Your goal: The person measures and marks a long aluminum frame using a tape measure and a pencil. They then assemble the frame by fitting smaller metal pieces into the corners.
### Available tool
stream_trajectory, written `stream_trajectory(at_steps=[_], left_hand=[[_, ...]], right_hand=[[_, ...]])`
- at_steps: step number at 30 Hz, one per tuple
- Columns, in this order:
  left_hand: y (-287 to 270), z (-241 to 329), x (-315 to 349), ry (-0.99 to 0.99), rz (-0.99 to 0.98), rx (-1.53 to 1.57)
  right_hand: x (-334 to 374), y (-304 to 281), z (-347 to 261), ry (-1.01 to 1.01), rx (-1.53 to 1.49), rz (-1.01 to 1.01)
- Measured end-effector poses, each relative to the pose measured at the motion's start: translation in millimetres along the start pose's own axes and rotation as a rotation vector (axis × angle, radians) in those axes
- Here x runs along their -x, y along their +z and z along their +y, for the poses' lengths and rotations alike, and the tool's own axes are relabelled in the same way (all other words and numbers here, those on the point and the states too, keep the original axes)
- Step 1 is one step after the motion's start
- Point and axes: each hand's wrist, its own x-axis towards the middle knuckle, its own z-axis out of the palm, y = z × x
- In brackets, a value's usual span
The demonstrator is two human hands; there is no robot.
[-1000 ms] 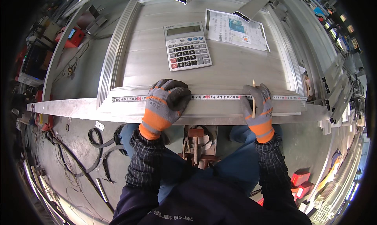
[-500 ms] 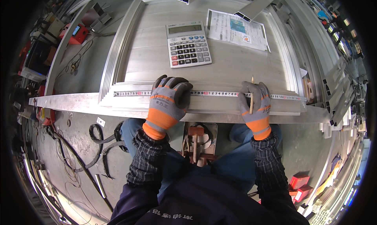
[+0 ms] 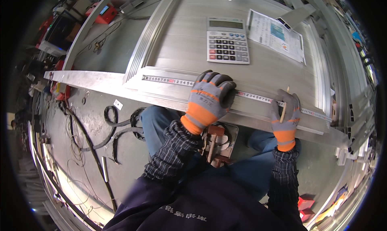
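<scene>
A white measuring tape [image 3: 255,96] lies stretched along a flat aluminium profile [image 3: 165,89] at the near side of the frame. My left hand [image 3: 209,94], in a grey and orange glove, curls its fingers over the profile and covers part of the tape; the undersides of its fingers are hidden. Farther right, my gloved right hand [image 3: 287,112] is closed with a pencil [image 3: 284,109] held upright against it. Its fingers rest at the tape. Beyond my hands, a grey calculator [image 3: 228,41] and a printed sheet [image 3: 276,37] lie on the metal surface.
Short aluminium offcuts [image 3: 296,17] rest at the far right, one over the sheet. A red device [image 3: 105,13] stands at far left. Black hoses [image 3: 90,140] and cables cover the floor at left. A tool tray with a hammer [image 3: 213,140] sits between my knees.
The whole view has turned, so the bench appears farther right and tilted. My left hand has slid slightly right along the tape. My right hand keeps the pencil near the same tape marks.
</scene>
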Motion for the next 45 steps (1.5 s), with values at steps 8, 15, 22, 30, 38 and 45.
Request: stream_trajectory(at_steps=[8,15,22,30,38,45], left_hand=[[1,0,2,-0.036,-0.021,-0.004],[0,-1,3,-0.02,-0.004,0.0],[2,-2,1,0.026,0.038,0.014],[1,2,-8,0.027,-0.01,0.038],[0,2,-7,0.006,-0.043,0.029],[1,4,-9,0.036,-0.062,0.005]], right_hand=[[0,0,-1,0.011,0.011,-0.021],[3,1,0,0.011,0.033,-0.028],[2,3,0,-0.033,0.058,0.028],[0,1,7,-0.016,-0.036,0.03],[19,-28,10,0.19,-0.377,0.063],[27,-49,2,0.241,-0.454,0.017]])
